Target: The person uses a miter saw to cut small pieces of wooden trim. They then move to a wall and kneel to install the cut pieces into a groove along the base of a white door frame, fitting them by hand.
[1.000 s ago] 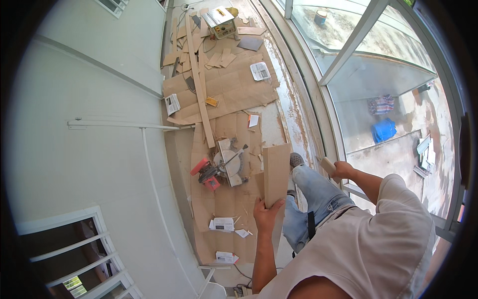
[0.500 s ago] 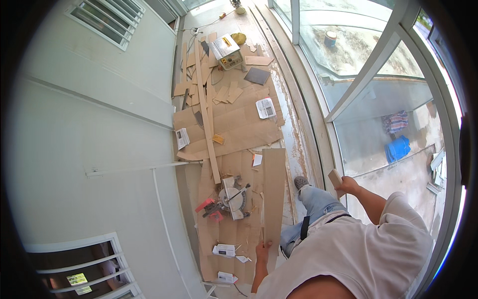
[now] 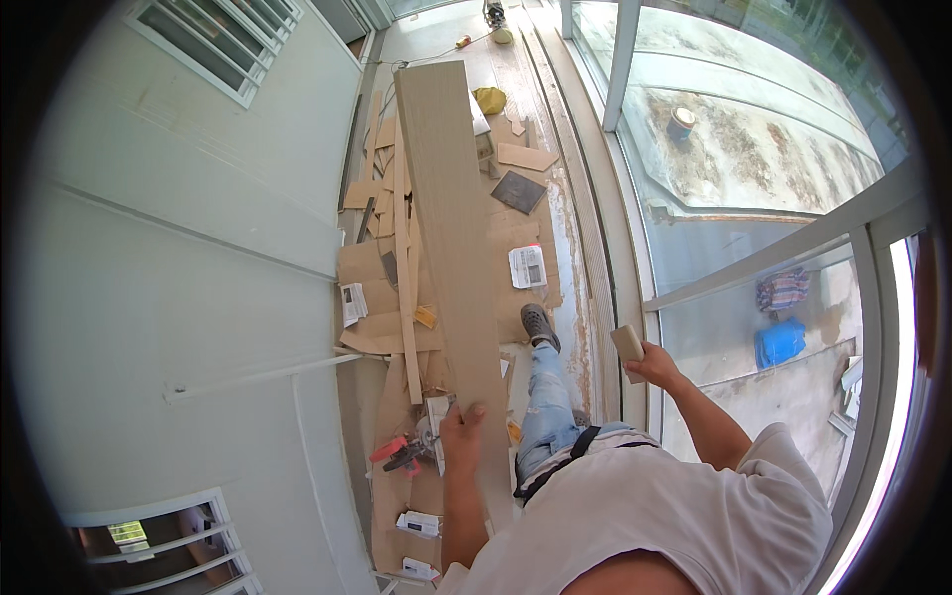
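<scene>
My left hand [image 3: 462, 432] is closed around the left edge of a long light-brown plank [image 3: 446, 218]. The plank slants up and away from beside my waist, its far end raised above the floor clutter. In my right hand [image 3: 652, 366] is a short light-wood block [image 3: 627, 343], held out to the right near the glass. Below the left hand, a miter saw [image 3: 405, 455] with red parts is partly covered by the plank and my forearm.
Cardboard sheets [image 3: 365, 264] and wood offcuts [image 3: 383, 222] cover the floor. A dark square tile [image 3: 519, 192] and a white printed sheet [image 3: 528, 267] lie right of the plank. A pale wall [image 3: 198, 297] runs along the left. Sliding-door tracks [image 3: 585, 198] and glass panels line the right.
The plank has swung up and forward, now covering part of the offcuts and the saw. My left hand has risen and moved left. One foot has stepped forward; the block stays in my right hand.
</scene>
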A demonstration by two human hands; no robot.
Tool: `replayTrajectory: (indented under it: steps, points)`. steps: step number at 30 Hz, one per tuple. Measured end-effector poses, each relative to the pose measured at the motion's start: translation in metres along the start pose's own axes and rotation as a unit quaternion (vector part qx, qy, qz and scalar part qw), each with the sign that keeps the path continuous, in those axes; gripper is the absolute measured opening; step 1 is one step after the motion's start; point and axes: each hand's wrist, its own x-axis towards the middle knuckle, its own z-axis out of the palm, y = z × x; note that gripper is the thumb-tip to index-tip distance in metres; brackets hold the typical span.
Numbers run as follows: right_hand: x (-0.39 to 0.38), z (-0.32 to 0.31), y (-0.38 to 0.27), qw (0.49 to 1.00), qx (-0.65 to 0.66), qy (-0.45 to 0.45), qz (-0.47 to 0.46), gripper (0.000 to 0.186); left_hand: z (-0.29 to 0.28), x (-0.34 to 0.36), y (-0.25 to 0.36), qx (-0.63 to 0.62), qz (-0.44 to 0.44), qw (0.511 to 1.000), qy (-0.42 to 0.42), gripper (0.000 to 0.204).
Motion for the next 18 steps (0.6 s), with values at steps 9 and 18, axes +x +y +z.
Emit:
replayTrajectory:
  steps: [9,18]
  points:
    - [0.124,-0.092,0.005,0.979,-0.1,-0.042,0.174,0.057,0.0,0.19,-0.153,-0.036,-0.08,0.993,0.073,0.049]
    - [0.296,-0.197,-0.065,0.976,0.104,0.087,0.168,0.059,0.045,0.421,0.047,0.033,-0.011,0.987,0.157,0.065]
